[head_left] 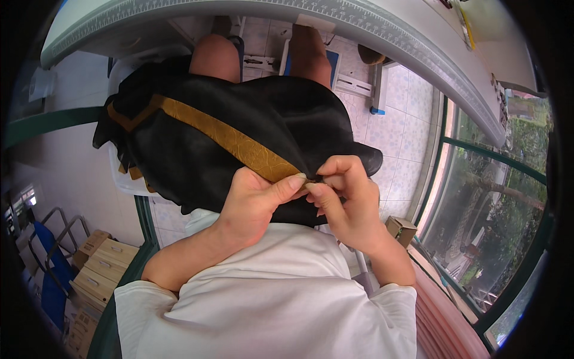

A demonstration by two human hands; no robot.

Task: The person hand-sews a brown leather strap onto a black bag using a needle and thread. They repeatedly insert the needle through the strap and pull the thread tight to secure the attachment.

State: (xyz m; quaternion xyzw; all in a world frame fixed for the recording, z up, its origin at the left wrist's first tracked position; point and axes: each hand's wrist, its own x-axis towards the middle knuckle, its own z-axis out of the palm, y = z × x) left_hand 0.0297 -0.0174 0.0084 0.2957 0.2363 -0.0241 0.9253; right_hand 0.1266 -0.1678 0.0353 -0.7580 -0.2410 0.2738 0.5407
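A black garment (pixel 185 140) of shiny cloth lies spread over my lap. Along it runs a gold-brown patterned trim band (pixel 224 134), slanting from the upper left down to my fingers. My left hand (pixel 254 200) pinches the lower right end of this band between thumb and fingers. Close against it, the thumb and forefinger of my right hand (pixel 350 200) are pressed together at the band's tip. Something thin and small shows between the fingertips, too small to name. The cloth under both hands is partly hidden.
A table edge with a printed ruler scale (pixel 359 24) curves across the top. At the left, a white plastic tub (pixel 122 173) stands under the cloth, with wooden drawers (pixel 107 263) beyond. A small cardboard box (pixel 400 230) sits by the window (pixel 478 215) at right.
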